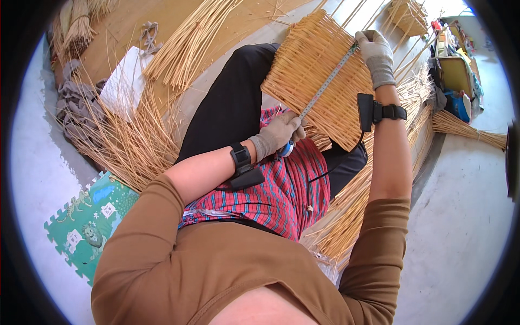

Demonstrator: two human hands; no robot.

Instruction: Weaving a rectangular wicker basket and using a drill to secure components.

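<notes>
Over lap (295,187), woven wicker piece (306,62); left hand (277,132) grips tape measure (286,148), right hand (375,51) pinches blade (328,84) near far edge. Measuring step, seemingly; next calls for taut blade, careful reading.

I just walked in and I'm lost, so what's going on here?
A seated person has a measuring tape stretched straight across a woven wicker piece. The gloved left hand holds it at the near edge, with the blue tape case just below; the gloved right hand is at its other end, by the far edge. Loose and bundled stalks lie around.
</notes>
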